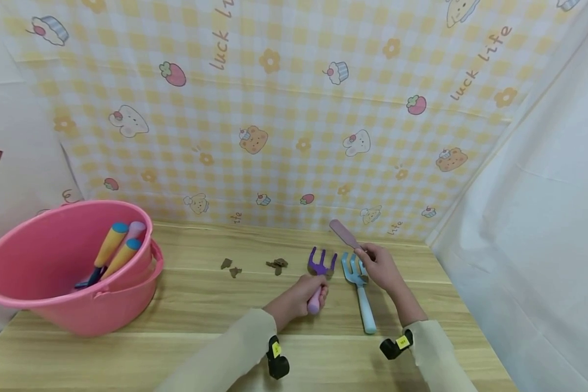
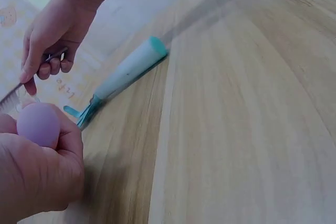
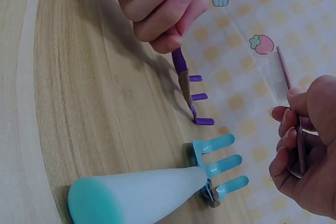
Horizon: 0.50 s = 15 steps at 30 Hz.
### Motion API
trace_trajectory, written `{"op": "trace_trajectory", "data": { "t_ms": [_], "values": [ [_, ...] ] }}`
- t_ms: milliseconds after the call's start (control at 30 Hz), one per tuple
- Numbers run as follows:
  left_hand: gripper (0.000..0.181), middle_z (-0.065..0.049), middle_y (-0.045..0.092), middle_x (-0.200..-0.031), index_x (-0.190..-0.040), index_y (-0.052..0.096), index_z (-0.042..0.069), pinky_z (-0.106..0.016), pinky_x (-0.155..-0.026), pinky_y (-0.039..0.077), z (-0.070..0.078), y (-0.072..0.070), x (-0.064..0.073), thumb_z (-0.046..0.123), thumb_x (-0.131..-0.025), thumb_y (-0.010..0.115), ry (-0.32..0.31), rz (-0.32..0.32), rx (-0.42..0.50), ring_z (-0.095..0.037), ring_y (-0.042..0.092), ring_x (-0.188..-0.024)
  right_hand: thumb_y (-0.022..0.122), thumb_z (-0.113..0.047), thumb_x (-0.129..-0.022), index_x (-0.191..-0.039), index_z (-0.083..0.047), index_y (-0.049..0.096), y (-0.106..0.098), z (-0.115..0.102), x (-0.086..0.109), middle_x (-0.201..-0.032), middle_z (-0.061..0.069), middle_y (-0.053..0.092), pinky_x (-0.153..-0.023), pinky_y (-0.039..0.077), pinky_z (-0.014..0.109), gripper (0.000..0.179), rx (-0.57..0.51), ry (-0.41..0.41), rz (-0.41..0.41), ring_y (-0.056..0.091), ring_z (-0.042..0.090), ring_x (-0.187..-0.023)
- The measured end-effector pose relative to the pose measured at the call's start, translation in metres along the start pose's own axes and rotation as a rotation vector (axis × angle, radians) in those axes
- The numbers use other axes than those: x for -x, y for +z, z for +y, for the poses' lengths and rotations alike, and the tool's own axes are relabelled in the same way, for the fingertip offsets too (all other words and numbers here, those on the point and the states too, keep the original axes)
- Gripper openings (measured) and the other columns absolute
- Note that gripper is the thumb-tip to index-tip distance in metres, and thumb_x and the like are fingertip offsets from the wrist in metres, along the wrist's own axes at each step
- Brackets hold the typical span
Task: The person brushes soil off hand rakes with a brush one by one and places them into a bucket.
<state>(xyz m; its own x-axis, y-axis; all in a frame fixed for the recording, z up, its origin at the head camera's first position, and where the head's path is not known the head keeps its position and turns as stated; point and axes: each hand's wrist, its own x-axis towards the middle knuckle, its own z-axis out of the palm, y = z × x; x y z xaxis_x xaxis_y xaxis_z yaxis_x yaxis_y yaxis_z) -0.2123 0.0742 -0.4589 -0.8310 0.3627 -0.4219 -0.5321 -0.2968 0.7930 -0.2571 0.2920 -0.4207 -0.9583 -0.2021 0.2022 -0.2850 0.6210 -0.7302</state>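
Observation:
In the head view my left hand (image 1: 299,296) grips the lilac handle of a small purple garden fork (image 1: 319,267), tines pointing away. Brown matter clings to the back of its head in the right wrist view. My right hand (image 1: 381,268) holds a mauve brush (image 1: 344,233) by its handle, with pale bristles showing in the left wrist view. The brush is raised above the table, its head pointing up and left. Below the right hand, a light blue garden fork (image 1: 366,313) lies on the table, and a brown lump (image 3: 212,195) sticks to its tines.
Several brown flakes (image 1: 277,265) lie on the wooden table (image 1: 201,321) left of the purple fork. A pink bucket (image 1: 127,305) at the far left holds tools with yellow handles (image 1: 111,244) and a lilac one. A patterned cloth (image 1: 284,120) hangs behind, with white cloth (image 1: 534,218) at the right.

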Motion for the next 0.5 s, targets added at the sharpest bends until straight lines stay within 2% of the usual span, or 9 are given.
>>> {"op": "trace_trajectory", "data": {
  "t_ms": [133, 233, 367, 500],
  "values": [
    [0.008, 0.004, 0.050, -0.063, -0.088, 0.055, 0.003, -0.008, -0.042, 0.038, 0.001, 0.002, 0.004, 0.002, -0.095, 0.051, 0.009, -0.004, 0.006, 0.000, 0.042, -0.047, 0.053, -0.020, -0.107, -0.109, 0.003, 0.067, 0.001, 0.001, 0.000, -0.076, 0.022, 0.057, -0.048, 0.036, 0.029, 0.027, 0.007, 0.000, -0.006, 0.043, 0.018, -0.056],
    [0.006, 0.004, 0.050, -0.064, -0.096, 0.055, -0.001, -0.009, -0.042, 0.038, 0.002, 0.003, 0.005, 0.003, -0.096, 0.051, 0.028, -0.003, -0.004, 0.000, 0.042, -0.047, 0.053, -0.019, -0.107, -0.111, 0.004, 0.067, 0.001, -0.001, 0.000, -0.074, 0.017, 0.056, -0.048, 0.036, 0.029, 0.027, 0.011, 0.004, -0.007, 0.043, 0.019, -0.057],
    [0.023, 0.003, 0.050, -0.065, -0.115, 0.052, -0.009, -0.009, -0.041, 0.037, 0.006, 0.002, 0.006, 0.004, -0.096, 0.052, 0.044, -0.003, 0.010, -0.001, 0.042, -0.048, 0.053, -0.019, -0.107, -0.112, 0.005, 0.067, 0.001, -0.003, -0.001, -0.074, 0.015, 0.056, -0.050, 0.037, 0.030, 0.028, 0.009, 0.005, -0.007, 0.044, 0.019, -0.059],
    [0.036, 0.003, 0.050, -0.067, -0.127, 0.045, -0.009, -0.010, -0.041, 0.037, 0.012, -0.005, 0.008, 0.005, -0.095, 0.055, 0.044, 0.010, 0.041, -0.001, 0.043, -0.049, 0.054, -0.020, -0.107, -0.114, 0.005, 0.067, 0.002, -0.003, -0.003, -0.073, 0.012, 0.056, -0.051, 0.039, 0.029, 0.029, -0.003, -0.004, -0.010, 0.045, 0.019, -0.060]
  ]
}}
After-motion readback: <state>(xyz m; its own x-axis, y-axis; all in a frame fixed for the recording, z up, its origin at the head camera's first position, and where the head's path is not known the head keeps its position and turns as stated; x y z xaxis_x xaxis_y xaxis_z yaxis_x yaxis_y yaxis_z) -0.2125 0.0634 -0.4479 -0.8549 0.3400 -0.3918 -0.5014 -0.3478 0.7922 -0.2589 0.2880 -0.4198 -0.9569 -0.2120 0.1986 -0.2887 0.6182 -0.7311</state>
